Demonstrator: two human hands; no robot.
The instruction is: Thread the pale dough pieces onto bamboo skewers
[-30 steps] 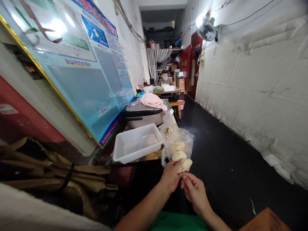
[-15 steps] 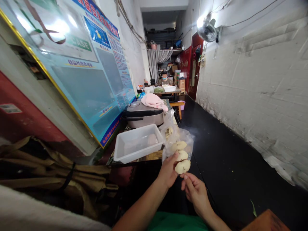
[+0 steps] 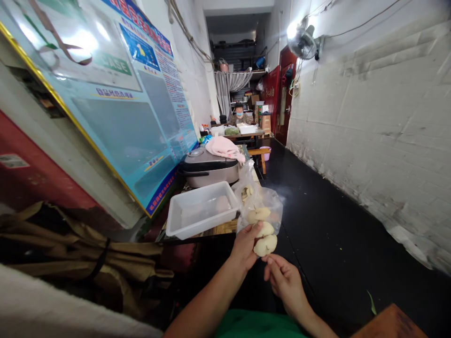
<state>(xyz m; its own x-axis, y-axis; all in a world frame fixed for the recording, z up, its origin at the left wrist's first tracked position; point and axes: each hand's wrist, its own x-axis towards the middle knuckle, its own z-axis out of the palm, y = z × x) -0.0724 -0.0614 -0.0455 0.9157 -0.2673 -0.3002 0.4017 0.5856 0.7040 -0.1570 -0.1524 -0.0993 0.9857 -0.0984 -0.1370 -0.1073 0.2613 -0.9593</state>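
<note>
The left hand (image 3: pixel 245 245) has shifted its thumb off the nearest of 3 pale pieces (image 3: pixel 265 245), seemingly steady without it, and grips the middle 1 beside the plastic bag (image 3: pixel 276 199), the right hand (image 3: pixel 283 277) pinching fingertips together just below.

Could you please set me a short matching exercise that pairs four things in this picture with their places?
1. pink cloth
2. white plastic tub
3. electric fan
4. pale yellow pieces

A. mounted on the right-hand wall
B. held in the left hand
C. on top of the grey lidded appliance
D. on the near side of that appliance

Pairs: 1-C, 2-D, 3-A, 4-B
</note>
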